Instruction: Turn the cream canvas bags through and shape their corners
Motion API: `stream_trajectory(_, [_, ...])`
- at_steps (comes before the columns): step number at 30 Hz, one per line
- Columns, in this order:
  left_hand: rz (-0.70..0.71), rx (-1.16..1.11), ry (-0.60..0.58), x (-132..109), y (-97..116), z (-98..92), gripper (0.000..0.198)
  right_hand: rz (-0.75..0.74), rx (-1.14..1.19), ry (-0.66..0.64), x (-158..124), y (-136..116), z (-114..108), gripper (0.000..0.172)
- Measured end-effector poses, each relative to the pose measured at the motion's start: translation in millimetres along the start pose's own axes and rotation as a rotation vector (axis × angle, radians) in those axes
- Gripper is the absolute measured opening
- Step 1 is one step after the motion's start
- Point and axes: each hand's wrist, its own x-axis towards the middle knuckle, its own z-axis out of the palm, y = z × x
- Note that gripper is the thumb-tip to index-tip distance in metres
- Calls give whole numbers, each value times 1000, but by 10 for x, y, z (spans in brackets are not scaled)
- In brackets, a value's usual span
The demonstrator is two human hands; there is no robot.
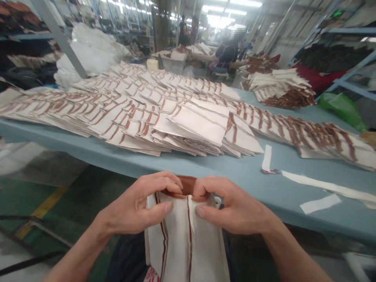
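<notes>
A white fabric piece with brown trim (183,243) hangs in front of me, below the table edge. My left hand (141,205) pinches its upper left edge, thumb on the front and fingers curled over the brown top band. My right hand (229,207) grips the upper right edge the same way. The two hands almost touch at the middle seam. On the blue table (176,166) beyond them lie several overlapping rows of similar white pieces with brown trim (164,117).
White paper strips (320,188) lie on the table at the right. More stacks (279,88) sit at the far right, a heap of white plastic (91,51) at the far left. People work at the back (227,51). Shelving racks flank both sides.
</notes>
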Motion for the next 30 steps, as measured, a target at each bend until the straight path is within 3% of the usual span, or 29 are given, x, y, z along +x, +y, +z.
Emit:
stream_trajectory(7, [70, 28, -21, 226, 162, 81, 13, -87, -17, 40, -22, -90, -22, 13])
stream_trajectory(14, [-109, -232, -121, 328, 209, 113, 13, 38, -9, 44, -82, -5, -32, 13])
stream_trajectory(20, [-277, -422, -74, 313, 153, 228, 14, 91, 64, 7, -77, 106, 2, 18])
stream_trajectory(25, [-303, -443, -35, 321, 159, 278, 14, 82, 58, 17, -66, 112, 7, 15])
stream_trajectory(30, [-271, -316, -29, 313, 162, 265, 18, 58, 69, 69, -55, 70, 18, 9])
